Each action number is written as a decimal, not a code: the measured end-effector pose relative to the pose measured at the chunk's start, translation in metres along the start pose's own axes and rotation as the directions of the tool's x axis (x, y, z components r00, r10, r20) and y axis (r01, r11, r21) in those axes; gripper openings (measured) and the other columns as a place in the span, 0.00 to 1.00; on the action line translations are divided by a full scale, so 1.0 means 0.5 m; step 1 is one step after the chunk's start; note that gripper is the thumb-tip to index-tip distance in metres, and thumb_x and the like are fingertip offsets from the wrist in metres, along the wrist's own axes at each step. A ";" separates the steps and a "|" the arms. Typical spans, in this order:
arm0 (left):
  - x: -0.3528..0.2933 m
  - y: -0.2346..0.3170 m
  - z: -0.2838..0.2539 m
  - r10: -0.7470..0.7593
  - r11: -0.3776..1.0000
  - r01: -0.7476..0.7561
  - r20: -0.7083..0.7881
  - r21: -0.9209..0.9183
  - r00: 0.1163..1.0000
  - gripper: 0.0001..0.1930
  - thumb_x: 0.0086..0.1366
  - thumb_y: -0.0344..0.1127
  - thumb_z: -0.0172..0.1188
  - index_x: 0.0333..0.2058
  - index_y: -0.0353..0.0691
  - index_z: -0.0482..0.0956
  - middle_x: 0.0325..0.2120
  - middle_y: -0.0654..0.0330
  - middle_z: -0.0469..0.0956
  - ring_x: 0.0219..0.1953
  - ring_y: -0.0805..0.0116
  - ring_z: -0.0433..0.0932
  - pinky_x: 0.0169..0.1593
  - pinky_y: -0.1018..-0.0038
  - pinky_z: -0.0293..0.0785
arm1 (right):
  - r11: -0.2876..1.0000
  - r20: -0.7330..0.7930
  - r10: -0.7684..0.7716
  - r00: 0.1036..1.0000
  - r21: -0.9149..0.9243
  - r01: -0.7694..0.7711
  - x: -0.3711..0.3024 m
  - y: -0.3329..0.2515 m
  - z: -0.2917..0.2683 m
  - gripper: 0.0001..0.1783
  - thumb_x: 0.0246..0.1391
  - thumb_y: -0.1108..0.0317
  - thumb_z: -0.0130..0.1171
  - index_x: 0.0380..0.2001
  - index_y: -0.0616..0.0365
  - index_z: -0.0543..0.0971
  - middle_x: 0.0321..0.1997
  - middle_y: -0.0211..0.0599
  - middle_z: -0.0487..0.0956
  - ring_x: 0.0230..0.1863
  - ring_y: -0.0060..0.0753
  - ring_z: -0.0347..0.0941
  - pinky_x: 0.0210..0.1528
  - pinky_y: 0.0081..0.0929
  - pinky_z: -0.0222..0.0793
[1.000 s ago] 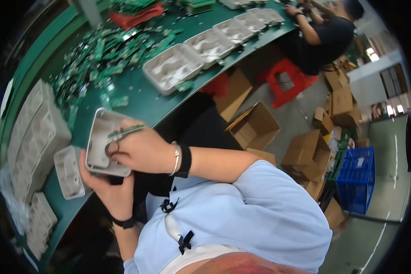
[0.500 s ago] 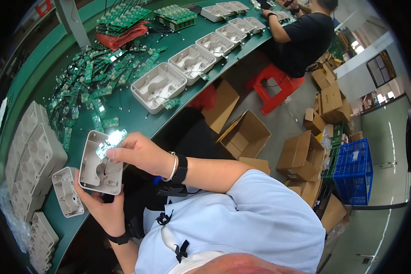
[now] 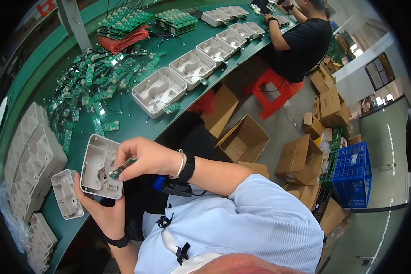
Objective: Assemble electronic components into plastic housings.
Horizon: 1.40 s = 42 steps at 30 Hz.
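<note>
A light grey plastic housing [image 3: 93, 157], open side up, is held tilted above the table edge by my left hand [image 3: 106, 217], whose thumb and fingers grip its lower end. Between the thumb and fingers of my right hand [image 3: 144, 157] is a small green circuit board [image 3: 122, 170], over the lower right wall of that housing. Part of the board is covered by the fingers, so I cannot tell whether it touches the housing. Just left of my left hand, a smaller grey housing [image 3: 68, 194] stands at the table's edge.
Loose circuit boards [image 3: 84, 84] lie heaped on the green table [image 3: 123, 121]. A row of grey housings [image 3: 160, 91] runs along its edge. Stacked housings [image 3: 36, 150] stand at left. A co-worker [image 3: 301, 39] sits at the far end. Cardboard boxes [image 3: 244, 139] and a blue crate [image 3: 352, 176] are on the floor.
My right hand has brought the circuit board down and toward me, turning it from flat to steeply tilted over the housing. The housing has shifted slightly toward me.
</note>
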<state>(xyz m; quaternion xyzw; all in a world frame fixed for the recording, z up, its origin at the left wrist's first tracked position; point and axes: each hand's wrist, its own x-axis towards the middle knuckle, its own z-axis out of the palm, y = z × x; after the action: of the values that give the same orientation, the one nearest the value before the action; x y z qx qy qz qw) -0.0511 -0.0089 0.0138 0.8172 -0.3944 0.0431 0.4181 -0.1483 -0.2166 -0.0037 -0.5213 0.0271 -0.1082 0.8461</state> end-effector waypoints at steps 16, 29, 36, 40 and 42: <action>0.004 0.001 0.001 -0.097 0.941 0.112 0.060 -0.319 0.993 0.55 0.51 0.25 0.78 0.75 0.38 0.53 0.69 0.46 0.60 0.68 0.53 0.71 0.60 0.61 0.80 | 0.718 0.257 -0.219 0.941 -0.610 0.334 -0.024 -0.031 -0.025 0.10 0.48 0.74 0.76 0.35 0.59 0.85 0.43 0.36 0.86 0.48 0.36 0.80 0.55 0.31 0.74; 0.011 -0.004 -0.003 -0.105 0.877 0.136 0.092 -0.460 0.990 0.57 0.52 0.20 0.77 0.75 0.38 0.49 0.67 0.48 0.64 0.61 0.55 0.80 0.57 0.64 0.85 | 0.464 0.270 -0.421 0.866 -0.756 0.462 -0.017 0.001 0.019 0.11 0.47 0.68 0.77 0.34 0.55 0.85 0.45 0.31 0.85 0.48 0.40 0.78 0.55 0.38 0.69; 0.008 0.003 -0.004 -0.172 0.821 0.225 0.148 -0.524 0.974 0.58 0.52 0.21 0.78 0.75 0.39 0.47 0.66 0.47 0.66 0.59 0.55 0.82 0.55 0.64 0.86 | 0.315 0.402 -0.432 0.807 -0.772 0.553 -0.022 -0.010 0.003 0.11 0.47 0.69 0.76 0.35 0.52 0.86 0.45 0.31 0.85 0.49 0.39 0.79 0.55 0.37 0.68; 0.008 -0.006 -0.002 -0.189 0.801 0.243 0.155 -0.547 0.970 0.59 0.52 0.22 0.79 0.75 0.41 0.47 0.66 0.47 0.67 0.58 0.54 0.83 0.54 0.64 0.86 | 0.321 0.411 -0.448 0.794 -0.755 0.572 -0.021 -0.018 0.011 0.10 0.46 0.68 0.77 0.33 0.52 0.86 0.45 0.29 0.85 0.49 0.39 0.79 0.55 0.38 0.68; 0.009 -0.007 -0.002 -0.196 0.792 0.252 0.159 -0.556 0.968 0.59 0.52 0.22 0.79 0.75 0.41 0.46 0.66 0.47 0.68 0.57 0.55 0.84 0.54 0.64 0.86 | 0.326 0.410 -0.451 0.793 -0.751 0.574 -0.020 -0.018 0.011 0.11 0.46 0.68 0.77 0.33 0.52 0.86 0.45 0.29 0.85 0.48 0.39 0.79 0.55 0.38 0.68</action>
<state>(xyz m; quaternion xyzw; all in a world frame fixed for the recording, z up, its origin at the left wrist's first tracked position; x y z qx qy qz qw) -0.0455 -0.0098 0.0137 0.6958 -0.3085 -0.1652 0.6272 -0.1584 -0.2135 0.0060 -0.8506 -0.1432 -0.3089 0.4006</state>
